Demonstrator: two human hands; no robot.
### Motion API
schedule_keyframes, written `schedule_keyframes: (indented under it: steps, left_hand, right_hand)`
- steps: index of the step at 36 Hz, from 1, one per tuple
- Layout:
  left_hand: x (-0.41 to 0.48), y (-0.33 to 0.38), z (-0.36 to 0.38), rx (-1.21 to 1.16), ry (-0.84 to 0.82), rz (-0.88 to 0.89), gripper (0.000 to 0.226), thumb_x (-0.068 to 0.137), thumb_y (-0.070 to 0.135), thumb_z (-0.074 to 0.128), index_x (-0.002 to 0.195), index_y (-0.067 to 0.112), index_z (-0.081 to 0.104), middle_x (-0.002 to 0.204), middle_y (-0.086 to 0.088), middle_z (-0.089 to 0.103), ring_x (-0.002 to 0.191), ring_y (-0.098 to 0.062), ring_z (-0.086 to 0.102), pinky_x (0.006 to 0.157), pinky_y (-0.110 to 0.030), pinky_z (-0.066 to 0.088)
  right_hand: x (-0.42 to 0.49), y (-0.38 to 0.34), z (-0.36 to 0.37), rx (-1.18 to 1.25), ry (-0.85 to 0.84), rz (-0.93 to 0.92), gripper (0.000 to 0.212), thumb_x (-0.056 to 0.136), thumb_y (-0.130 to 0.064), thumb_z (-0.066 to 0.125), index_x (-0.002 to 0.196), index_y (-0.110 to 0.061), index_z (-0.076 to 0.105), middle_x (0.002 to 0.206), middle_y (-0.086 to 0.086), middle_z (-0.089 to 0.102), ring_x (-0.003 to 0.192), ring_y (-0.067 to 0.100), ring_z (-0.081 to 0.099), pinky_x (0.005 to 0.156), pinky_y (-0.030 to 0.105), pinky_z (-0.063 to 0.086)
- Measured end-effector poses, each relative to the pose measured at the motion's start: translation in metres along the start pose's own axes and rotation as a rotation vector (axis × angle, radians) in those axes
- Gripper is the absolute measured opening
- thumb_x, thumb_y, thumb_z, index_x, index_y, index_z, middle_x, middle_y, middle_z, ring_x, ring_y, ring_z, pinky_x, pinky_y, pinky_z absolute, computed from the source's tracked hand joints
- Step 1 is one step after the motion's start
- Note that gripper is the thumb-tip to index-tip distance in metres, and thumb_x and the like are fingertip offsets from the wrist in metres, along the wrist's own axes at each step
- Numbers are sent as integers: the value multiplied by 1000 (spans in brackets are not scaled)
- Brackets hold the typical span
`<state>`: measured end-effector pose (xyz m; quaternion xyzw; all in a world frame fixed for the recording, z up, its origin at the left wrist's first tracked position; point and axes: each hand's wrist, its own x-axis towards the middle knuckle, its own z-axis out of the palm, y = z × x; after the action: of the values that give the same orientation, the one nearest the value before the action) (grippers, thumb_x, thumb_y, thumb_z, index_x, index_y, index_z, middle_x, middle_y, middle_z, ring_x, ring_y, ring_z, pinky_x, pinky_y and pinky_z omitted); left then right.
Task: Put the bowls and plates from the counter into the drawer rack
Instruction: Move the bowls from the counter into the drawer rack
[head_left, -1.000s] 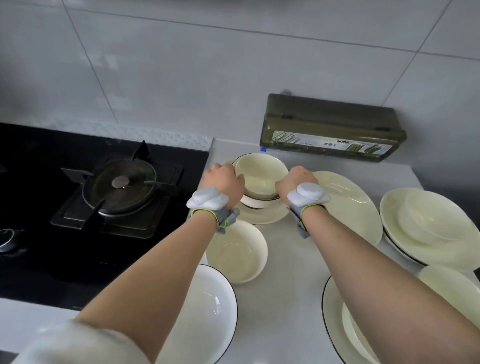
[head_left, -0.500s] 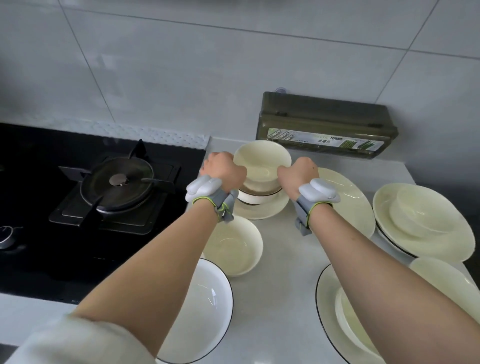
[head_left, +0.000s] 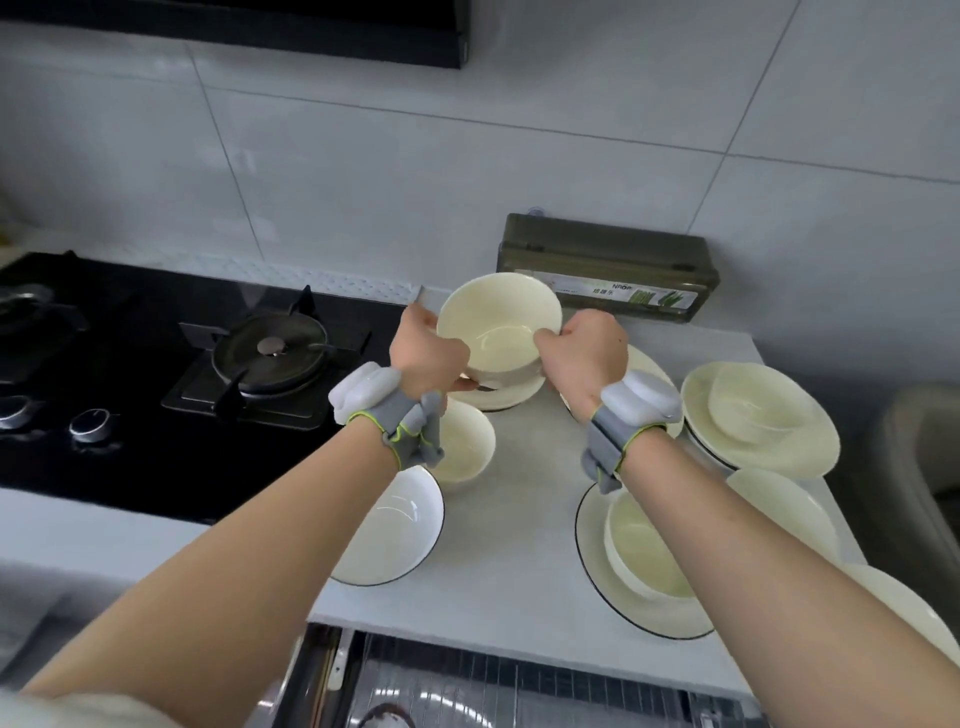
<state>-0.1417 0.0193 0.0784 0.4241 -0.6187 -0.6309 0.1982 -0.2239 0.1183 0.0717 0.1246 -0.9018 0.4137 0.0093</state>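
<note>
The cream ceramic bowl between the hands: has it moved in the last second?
Yes. The cream ceramic bowl, gripped by left hand and right hand, has risen above the cream plate, toward the olive wall box.

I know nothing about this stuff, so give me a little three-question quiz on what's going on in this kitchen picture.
1. True or false: only one hand holds the cream bowl.
2. The held bowl is: A empty, B full of soup, C upside down.
3. Fill in: the drawer rack shows at the view's ___ edge.

Key: 1 false, the left hand and the right hand both grip its sides; 2 A; 3 bottom.
</note>
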Motion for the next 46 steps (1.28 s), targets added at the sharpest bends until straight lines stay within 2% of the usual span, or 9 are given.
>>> schedule_keyframes:
  steps: [3, 8, 13, 20, 24, 30, 34, 39, 46]
  left_hand:
    - [-35, -6, -9, 4, 5, -16, 42, 84, -12, 44, 120, 9, 44, 128, -17, 44, 102, -41, 60, 52, -41, 57]
    - [-92, -23, -23, 105, 24, -36, 40, 86, -11, 44, 121, 8, 43, 125, -14, 42, 102, -42, 59, 47, -40, 55]
    - [-128, -41, -36, 90, 21, -115, 25, 87, -10, 41, 96, 13, 40, 110, -13, 39, 53, -28, 54, 48, -35, 55]
    - [-173, -85, -59, 107, -38, -157, 37, 82, -15, 44, 104, 14, 40, 86, -10, 45, 25, -18, 55, 61, -51, 58]
    - [-200, -113, -72, 105, -136, -162, 42, 80, -18, 44, 106, 14, 38, 106, -15, 45, 58, -28, 61, 58, -51, 58]
    - [-228, -173, -90, 244, -297, -302, 29, 80, -15, 53, 95, 9, 48, 105, -19, 56, 75, -31, 65, 68, -44, 61]
    - [-235, -203, -98, 543, -397, -325, 13, 83, -2, 55, 88, 9, 52, 79, -15, 51, 69, -29, 54, 88, -50, 54]
    - [-234, -228, -104, 689, -423, -302, 34, 83, 5, 56, 117, 4, 57, 100, -9, 57, 92, -26, 62, 82, -40, 58]
    - [-221, -263, -106, 678, -408, -375, 17, 89, 12, 55, 105, 5, 59, 100, -11, 57, 90, -27, 60, 86, -41, 57]
  right_hand:
    - [-32, 3, -15, 41, -44, 37, 14, 72, -12, 53, 59, -8, 50, 75, 20, 70, 70, 38, 67, 69, 42, 57]
    - [-87, 21, -42, 111, -149, 95, 16, 73, -14, 50, 84, -3, 56, 84, 19, 69, 63, 35, 70, 66, 45, 59]
    - [-123, 35, -64, 338, -373, 270, 23, 77, -13, 60, 97, -5, 52, 84, 11, 59, 65, 30, 63, 68, 40, 59]
    - [-165, 72, -93, 651, -867, 479, 23, 83, -19, 61, 104, -11, 56, 95, 14, 51, 79, 32, 61, 86, 44, 56]
    - [-189, 101, -99, 745, -1055, 496, 26, 80, -13, 64, 106, -13, 62, 110, 17, 50, 90, 33, 62, 85, 46, 56]
    - [-235, 152, -85, 575, -1135, 491, 49, 75, -17, 69, 123, -21, 55, 124, 17, 51, 107, 37, 58, 81, 45, 58]
    - [-261, 179, -68, 334, -1067, 531, 46, 83, -11, 65, 126, -20, 51, 114, 9, 56, 101, 31, 59, 76, 46, 59]
    - [-288, 209, -44, 50, -1008, 546, 66, 79, -12, 69, 137, -18, 40, 131, 8, 47, 112, 33, 54, 67, 40, 58]
    - [-323, 255, 7, -220, -1069, 635, 75, 68, -16, 75, 134, -19, 39, 117, 3, 50, 104, 28, 53, 71, 48, 59]
